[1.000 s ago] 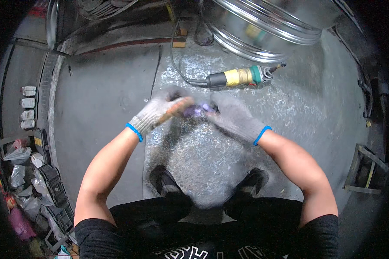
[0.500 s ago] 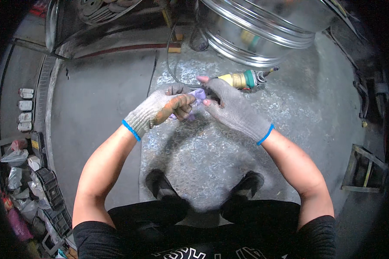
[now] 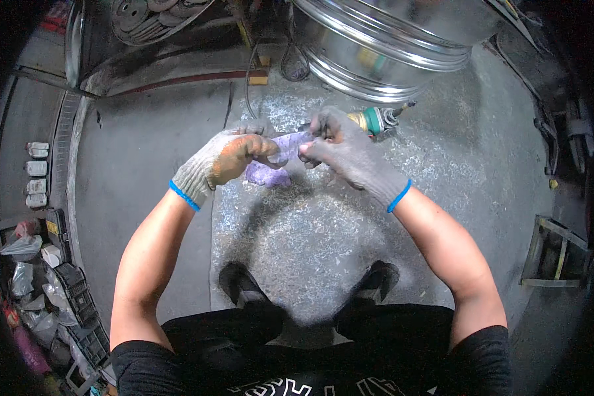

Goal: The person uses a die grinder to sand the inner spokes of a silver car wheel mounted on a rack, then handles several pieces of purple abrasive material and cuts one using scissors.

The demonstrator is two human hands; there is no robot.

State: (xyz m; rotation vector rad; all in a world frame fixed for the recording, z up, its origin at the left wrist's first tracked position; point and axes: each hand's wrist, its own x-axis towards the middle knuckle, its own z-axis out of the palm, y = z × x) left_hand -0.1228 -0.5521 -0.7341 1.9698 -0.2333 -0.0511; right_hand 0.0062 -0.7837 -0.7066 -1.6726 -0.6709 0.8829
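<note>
1. The left hand point(image 3: 226, 157), in a knit grey glove stained orange, pinched a crumpled purple abrasive sheet point(image 3: 277, 158).
2. The right hand point(image 3: 350, 153), in a darker glove, gripped the sheet's other end.
3. A shiny ribbed metal wheel rim point(image 3: 389, 39) stood beyond, on a dusty concrete floor point(image 3: 145, 152).

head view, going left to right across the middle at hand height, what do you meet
small white boxes → left hand → purple sheet → right hand → green and yellow power tool
</note>
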